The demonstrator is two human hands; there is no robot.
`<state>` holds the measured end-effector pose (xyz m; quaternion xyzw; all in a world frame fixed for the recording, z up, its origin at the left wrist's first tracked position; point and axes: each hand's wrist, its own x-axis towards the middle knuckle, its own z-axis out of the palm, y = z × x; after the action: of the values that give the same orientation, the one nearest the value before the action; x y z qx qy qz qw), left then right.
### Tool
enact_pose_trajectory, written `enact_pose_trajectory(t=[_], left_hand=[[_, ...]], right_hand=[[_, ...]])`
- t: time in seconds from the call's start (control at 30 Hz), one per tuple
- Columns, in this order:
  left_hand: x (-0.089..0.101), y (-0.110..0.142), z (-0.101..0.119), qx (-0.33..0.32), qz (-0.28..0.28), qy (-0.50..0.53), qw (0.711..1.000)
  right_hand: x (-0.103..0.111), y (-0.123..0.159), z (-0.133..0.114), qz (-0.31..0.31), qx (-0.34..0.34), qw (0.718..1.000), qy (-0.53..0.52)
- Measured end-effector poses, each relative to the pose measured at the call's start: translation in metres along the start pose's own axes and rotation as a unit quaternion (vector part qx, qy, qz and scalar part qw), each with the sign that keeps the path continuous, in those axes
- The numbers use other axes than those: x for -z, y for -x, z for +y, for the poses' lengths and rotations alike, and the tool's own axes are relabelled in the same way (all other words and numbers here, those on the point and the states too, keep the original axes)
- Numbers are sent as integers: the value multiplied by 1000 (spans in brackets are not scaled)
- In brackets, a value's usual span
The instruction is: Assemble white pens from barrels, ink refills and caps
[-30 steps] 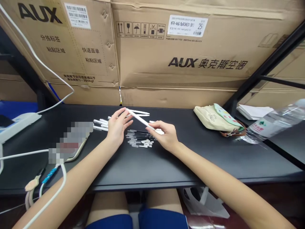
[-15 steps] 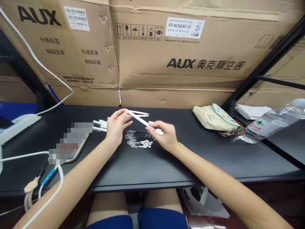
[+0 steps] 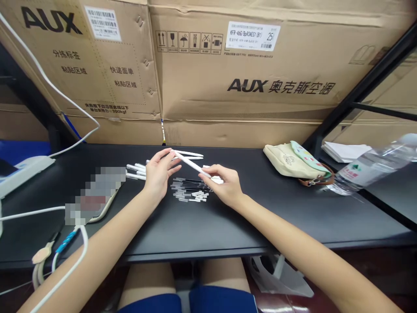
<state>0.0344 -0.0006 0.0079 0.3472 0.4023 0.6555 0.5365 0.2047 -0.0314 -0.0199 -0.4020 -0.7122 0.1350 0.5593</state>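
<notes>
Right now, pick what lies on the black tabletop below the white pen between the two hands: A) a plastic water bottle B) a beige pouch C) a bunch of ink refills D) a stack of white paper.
C: the ink refills lie bunched on the black tabletop below the white pen, between the left hand and right hand.

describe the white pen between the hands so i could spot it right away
On the black desk under the cardboard boxes, look between the left hand and right hand. The white pen sits slanted there, held by the right hand, its far end at the left fingertips; the other pens lie flat.
</notes>
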Motion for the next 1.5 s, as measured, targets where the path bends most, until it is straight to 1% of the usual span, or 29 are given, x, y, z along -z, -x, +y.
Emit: enact_pose_trajectory(t=[0.17,0.4,0.6,0.67,0.77,0.8,0.87,0.97,1.07,1.17,1.3,1.4,1.5], left_hand=[[0,1,0,-12,8,4,1000],[3,-1,-3,-21,5,10,1000],[3,-1,0,-10,9,12,1000],[5,-2,3,-3,20,12,1000],[7,-4,6,1,42,10,999],[8,-5,6,-1,48,11,999],[10,-6,6,-5,57,15,998],[12,-8,7,-12,69,13,997],[14,-10,7,-21,75,-10,997],[15,-12,8,-19,65,-40,997],[14,-11,7,-19,20,-76,997],[13,-8,5,-35,-15,-105,994],[13,-8,4,-58,-40,-125,990]], right_hand=[[0,0,0,1,0,1000,-11],[-2,0,3,-1,4,1000,-23],[-2,-4,2,-13,-8,999,-31],[0,-12,7,13,-23,998,-56],[3,-33,27,66,-76,992,-81],[3,-40,36,58,-95,991,-80],[0,-55,54,1,-123,991,-59],[-10,-68,76,-36,-122,991,-31],[-20,-73,86,-73,-101,992,7],[-27,-74,88,-110,-73,990,57],[-31,-76,86,-141,-41,983,111],[-33,-77,81,-147,-18,980,130],[-28,-77,70,-138,5,982,132]])
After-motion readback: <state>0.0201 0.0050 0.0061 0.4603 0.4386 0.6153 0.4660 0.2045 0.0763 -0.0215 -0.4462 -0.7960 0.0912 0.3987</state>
